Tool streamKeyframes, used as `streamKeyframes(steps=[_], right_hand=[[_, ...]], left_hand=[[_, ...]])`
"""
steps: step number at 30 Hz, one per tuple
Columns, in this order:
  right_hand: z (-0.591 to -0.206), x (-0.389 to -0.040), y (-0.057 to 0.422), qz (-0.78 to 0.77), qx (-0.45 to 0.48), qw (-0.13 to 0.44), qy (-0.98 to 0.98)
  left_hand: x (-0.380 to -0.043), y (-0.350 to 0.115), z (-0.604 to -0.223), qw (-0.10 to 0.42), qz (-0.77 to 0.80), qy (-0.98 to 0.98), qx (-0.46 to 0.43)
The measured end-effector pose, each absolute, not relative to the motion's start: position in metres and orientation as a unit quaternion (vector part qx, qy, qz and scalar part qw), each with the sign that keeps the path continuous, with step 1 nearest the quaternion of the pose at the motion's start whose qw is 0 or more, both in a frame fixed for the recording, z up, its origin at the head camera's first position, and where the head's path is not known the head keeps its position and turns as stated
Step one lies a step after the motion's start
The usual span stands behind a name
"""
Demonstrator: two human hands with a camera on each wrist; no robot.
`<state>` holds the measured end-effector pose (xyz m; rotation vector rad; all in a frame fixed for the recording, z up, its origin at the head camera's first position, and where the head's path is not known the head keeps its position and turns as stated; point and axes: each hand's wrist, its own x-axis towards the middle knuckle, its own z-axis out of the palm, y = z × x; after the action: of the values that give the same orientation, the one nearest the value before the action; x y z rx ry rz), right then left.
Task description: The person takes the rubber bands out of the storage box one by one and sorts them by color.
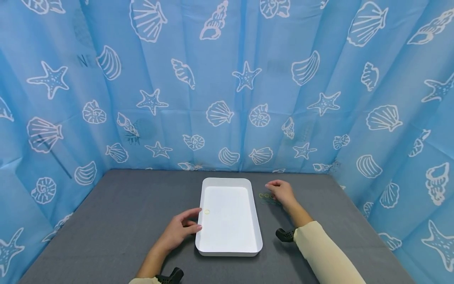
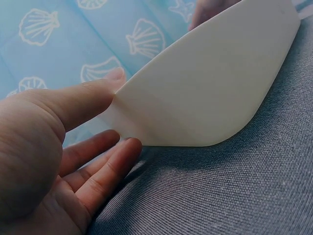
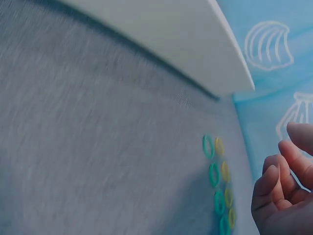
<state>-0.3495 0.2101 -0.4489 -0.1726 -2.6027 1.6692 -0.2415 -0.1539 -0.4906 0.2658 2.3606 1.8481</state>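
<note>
A shallow white tray [image 1: 229, 252] lies on the grey cloth, with one small yellow ring [image 1: 207, 212] inside near its left wall. My left hand [image 1: 179, 230] is at that wall: in the left wrist view the thumb reaches the rim and the fingers [image 2: 100, 188] rest against the outer side. Right of the tray, my right hand [image 1: 281, 192] hovers by a group of small rings, fingers bent loosely and nothing visible between them. The right wrist view shows yellow rings [image 3: 225, 172] and green rings [image 3: 214, 175] in two rows.
Grey cloth [image 1: 124, 221] covers the table. A blue curtain [image 1: 220, 90] with white shells and starfish hangs behind and along both sides. Black devices are strapped at the left wrist [image 1: 172, 275] and the right wrist [image 1: 285, 235].
</note>
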Motion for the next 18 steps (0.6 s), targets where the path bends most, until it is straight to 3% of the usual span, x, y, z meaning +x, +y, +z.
streamKeyframes(steps=[18], right_hand=[[-0.428, -0.368, 0.144, 0.545, -0.032, -0.013, -0.838]], left_hand=[[-0.24, -0.154, -0.489, 0.068, 0.615, 0.78, 0.093]])
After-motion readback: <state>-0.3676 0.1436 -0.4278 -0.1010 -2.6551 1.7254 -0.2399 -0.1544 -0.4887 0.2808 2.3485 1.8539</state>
